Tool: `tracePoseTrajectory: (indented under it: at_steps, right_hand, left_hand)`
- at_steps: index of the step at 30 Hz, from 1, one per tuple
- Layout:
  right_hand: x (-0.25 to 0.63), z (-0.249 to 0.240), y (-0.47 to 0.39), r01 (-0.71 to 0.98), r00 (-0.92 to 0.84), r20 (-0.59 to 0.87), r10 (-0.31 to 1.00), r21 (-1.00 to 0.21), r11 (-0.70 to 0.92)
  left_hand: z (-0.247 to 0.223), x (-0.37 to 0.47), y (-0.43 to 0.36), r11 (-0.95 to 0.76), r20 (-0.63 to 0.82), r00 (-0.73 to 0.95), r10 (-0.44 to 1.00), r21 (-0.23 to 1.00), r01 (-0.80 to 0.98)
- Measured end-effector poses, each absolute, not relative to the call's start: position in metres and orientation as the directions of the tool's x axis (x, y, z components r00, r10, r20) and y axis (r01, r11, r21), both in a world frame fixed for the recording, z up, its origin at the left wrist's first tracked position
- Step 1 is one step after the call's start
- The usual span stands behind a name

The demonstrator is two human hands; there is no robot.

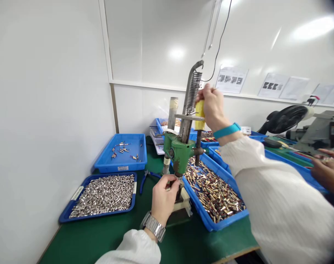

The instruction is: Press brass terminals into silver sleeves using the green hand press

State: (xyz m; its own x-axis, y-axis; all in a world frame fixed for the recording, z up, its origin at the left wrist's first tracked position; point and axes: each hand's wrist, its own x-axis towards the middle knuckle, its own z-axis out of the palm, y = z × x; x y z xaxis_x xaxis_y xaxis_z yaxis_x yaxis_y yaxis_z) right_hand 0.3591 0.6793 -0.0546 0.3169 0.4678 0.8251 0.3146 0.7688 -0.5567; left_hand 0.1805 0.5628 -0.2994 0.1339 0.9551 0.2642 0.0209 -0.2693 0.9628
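A green hand press (pixel 181 153) with a coil spring (pixel 194 91) stands upright in the middle. My right hand (pixel 212 104), a blue band on its wrist, is closed around the press's yellow lever handle (pixel 199 123). Below the press head, my left hand (pixel 164 194) has its thumb and fingers pinched together at the ram's lower end. What it pinches is too small and too covered to make out. Blue-handled pliers (pixel 142 182) lie left of the press. Closer to the wall is a dark blue tray (pixel 64 217) full of small silver metal sleeves (pixel 106 194).
Right of the press, a blue bin (pixel 227 223) holds many brass-coloured connector pieces (pixel 216 194). A blue tray (pixel 106 169) at back left has several loose pieces. Another person's hand (pixel 328 170) shows at the right edge, below a black fan (pixel 286 120). A white wall borders the left.
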Motion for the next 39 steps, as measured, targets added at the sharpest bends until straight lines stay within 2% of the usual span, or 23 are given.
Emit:
tracePoseTrajectory:
  at_steps: [3, 7, 9, 11, 16, 20, 21, 23, 25, 26, 27, 30, 32, 33, 36, 39]
  right_hand:
    - [0.351, -0.064, 0.650, 0.213, 0.409, 0.843, 0.350, -0.461, 0.861]
    - [0.342, -0.074, 0.620, 0.190, 0.458, 0.872, 0.174, -0.287, 0.939]
    - [0.338, -0.077, 0.614, 0.215, 0.487, 0.866, 0.116, -0.248, 0.945]
    - [0.337, -0.079, 0.615, 0.236, 0.500, 0.859, 0.111, -0.259, 0.937]
    - [0.353, -0.067, 0.631, 0.217, 0.472, 0.841, 0.265, -0.402, 0.890]
    - [0.388, -0.083, 0.627, 0.225, 0.569, 0.746, 0.347, -0.547, 0.806]
    - [0.396, -0.097, 0.621, 0.264, 0.559, 0.726, 0.401, -0.614, 0.744]
    - [0.410, -0.140, 0.605, 0.379, 0.463, 0.660, 0.591, -0.751, 0.541]
    - [0.423, -0.195, 0.588, 0.449, 0.354, 0.554, 0.753, -0.807, 0.383]
    - [0.429, -0.222, 0.581, 0.506, 0.311, 0.472, 0.825, -0.817, 0.277]
    - [0.436, -0.248, 0.574, 0.654, 0.273, 0.302, 0.913, -0.755, 0.054]
    - [0.456, -0.301, 0.562, 0.731, 0.339, 0.189, 0.922, -0.669, -0.132]
    - [0.465, -0.317, 0.558, 0.722, 0.334, 0.176, 0.926, -0.679, -0.131]
    - [0.468, -0.320, 0.556, 0.707, 0.312, 0.150, 0.938, -0.696, -0.124]
    - [0.473, -0.319, 0.554, 0.653, 0.238, 0.089, 0.967, -0.752, -0.091]
    - [0.476, -0.308, 0.560, 0.629, 0.199, 0.188, 0.962, -0.777, 0.022]
  left_hand:
    - [-0.300, 0.180, 0.563, -0.290, 0.288, 0.143, 0.947, 0.957, -0.005]
    - [-0.299, 0.178, 0.565, -0.336, 0.342, 0.145, 0.928, 0.940, -0.065]
    - [-0.299, 0.177, 0.567, -0.331, 0.339, 0.162, 0.927, 0.941, -0.074]
    - [-0.297, 0.175, 0.569, -0.321, 0.328, 0.193, 0.925, 0.945, -0.068]
    - [-0.296, 0.170, 0.572, -0.309, 0.312, 0.255, 0.915, 0.950, -0.054]
    - [-0.296, 0.170, 0.565, -0.298, 0.285, 0.271, 0.920, 0.954, 0.009]
    - [-0.296, 0.171, 0.565, -0.286, 0.267, 0.281, 0.922, 0.958, 0.026]
    - [-0.293, 0.171, 0.568, -0.249, 0.220, 0.309, 0.925, 0.967, 0.054]
    - [-0.285, 0.169, 0.584, -0.222, 0.182, 0.316, 0.931, 0.971, 0.095]
    - [-0.278, 0.165, 0.596, -0.217, 0.174, 0.294, 0.940, 0.969, 0.120]
    - [-0.270, 0.160, 0.611, -0.222, 0.178, 0.253, 0.951, 0.963, 0.154]
    - [-0.246, 0.126, 0.656, -0.249, 0.253, 0.021, 0.967, 0.927, 0.280]
    - [-0.239, 0.093, 0.674, -0.261, 0.317, -0.102, 0.943, 0.894, 0.365]
    - [-0.242, 0.075, 0.677, -0.255, 0.326, -0.112, 0.939, 0.874, 0.413]
    - [-0.269, 0.024, 0.670, -0.240, 0.218, 0.112, 0.970, 0.751, 0.615]
    - [-0.308, -0.013, 0.658, -0.298, 0.098, 0.297, 0.950, 0.569, 0.767]
